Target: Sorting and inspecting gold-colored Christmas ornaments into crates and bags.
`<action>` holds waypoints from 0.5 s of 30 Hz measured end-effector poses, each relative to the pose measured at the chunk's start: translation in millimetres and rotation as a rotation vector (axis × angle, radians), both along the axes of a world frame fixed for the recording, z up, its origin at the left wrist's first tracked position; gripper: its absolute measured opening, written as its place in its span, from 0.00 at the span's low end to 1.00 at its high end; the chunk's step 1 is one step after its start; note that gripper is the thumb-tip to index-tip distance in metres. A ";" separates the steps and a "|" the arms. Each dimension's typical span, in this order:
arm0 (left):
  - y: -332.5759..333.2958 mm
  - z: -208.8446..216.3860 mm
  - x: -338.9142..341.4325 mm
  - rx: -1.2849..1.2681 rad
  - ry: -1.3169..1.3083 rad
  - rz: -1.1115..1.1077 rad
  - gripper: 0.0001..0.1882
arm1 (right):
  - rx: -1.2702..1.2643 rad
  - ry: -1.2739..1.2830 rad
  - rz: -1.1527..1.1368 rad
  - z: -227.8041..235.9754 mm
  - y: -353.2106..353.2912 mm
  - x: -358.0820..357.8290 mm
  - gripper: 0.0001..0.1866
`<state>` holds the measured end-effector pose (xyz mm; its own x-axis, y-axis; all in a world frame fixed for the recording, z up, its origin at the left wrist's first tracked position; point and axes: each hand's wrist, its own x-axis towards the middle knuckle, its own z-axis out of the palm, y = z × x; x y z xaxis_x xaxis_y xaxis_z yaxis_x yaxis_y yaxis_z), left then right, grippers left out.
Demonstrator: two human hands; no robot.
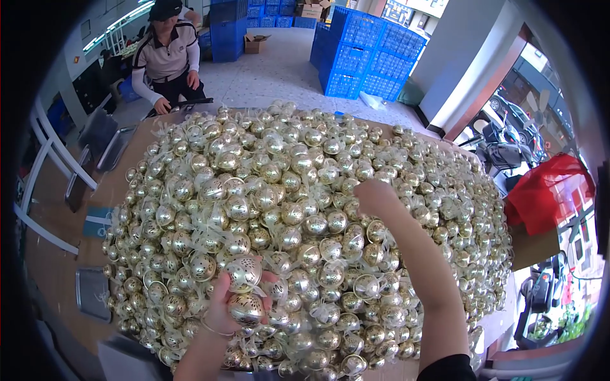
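Note:
A big heap of shiny pale-gold perforated ball ornaments (pixel 292 216), with sheer whitish ribbon among them, spreads over the table. My left hand (pixel 220 306) is closed round two of the gold balls near the front of the heap. The upper ball (pixel 244 273) sits over the lower ball (pixel 246 309), and fingers show at their right side. Farther off and to the right, my right hand (pixel 376 198) reaches onto the heap with its fingers curled down. Whatever those fingertips grip is hidden by the hand.
Metal trays (pixel 93 293) lie along the table's left side. A co-worker (pixel 166 57) stands beyond the far left corner. Stacked blue crates (pixel 359 57) stand on the floor behind the heap. Red cloth (pixel 549 193) and a cardboard box (pixel 537 244) are at the right.

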<state>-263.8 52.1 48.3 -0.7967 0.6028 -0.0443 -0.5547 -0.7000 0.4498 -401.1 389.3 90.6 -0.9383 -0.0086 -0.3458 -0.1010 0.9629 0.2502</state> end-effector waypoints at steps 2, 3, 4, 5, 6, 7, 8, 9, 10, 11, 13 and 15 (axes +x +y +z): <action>6.9 1.8 0.1 0.018 0.055 -0.037 0.35 | -0.046 -0.004 0.089 -25.3 1.1 4.5 0.15; 6.1 3.7 1.5 0.014 0.058 -0.037 0.35 | -0.058 -0.023 0.007 -36.1 0.2 5.4 0.18; 4.7 6.0 4.5 -0.017 0.045 -0.032 0.35 | -0.069 -0.044 -0.075 -44.3 0.0 4.6 0.21; 3.2 7.7 7.3 -0.047 0.033 -0.028 0.35 | -0.070 -0.042 -0.072 -50.6 2.9 1.8 0.21; 1.2 8.6 8.5 -0.045 0.038 -0.027 0.35 | -0.123 -0.048 -0.109 -50.2 6.8 0.1 0.24; -1.2 9.5 9.6 -0.044 0.032 -0.020 0.35 | -0.175 -0.054 -0.147 -48.1 13.5 0.0 0.27; -3.4 10.3 10.3 -0.042 0.026 -0.015 0.35 | -0.169 -0.047 -0.148 -43.0 24.9 3.2 0.27; -8.9 10.4 11.6 -0.041 0.029 -0.011 0.35 | -0.500 0.000 -0.161 -34.2 32.8 9.0 0.27; -13.3 10.5 13.8 -0.034 0.042 -0.004 0.34 | -0.828 0.046 -0.171 -21.8 39.8 16.6 0.27; -17.2 10.5 16.3 -0.024 0.056 0.001 0.34 | -0.823 0.049 -0.168 -8.6 47.5 29.9 0.27; -24.8 10.9 25.7 -0.017 0.033 0.031 0.34 | -1.832 -0.197 -0.744 15.0 52.8 64.0 0.30; -25.6 14.5 33.3 0.027 -0.035 0.040 0.33 | -2.136 -0.242 -0.319 17.5 62.3 88.3 0.34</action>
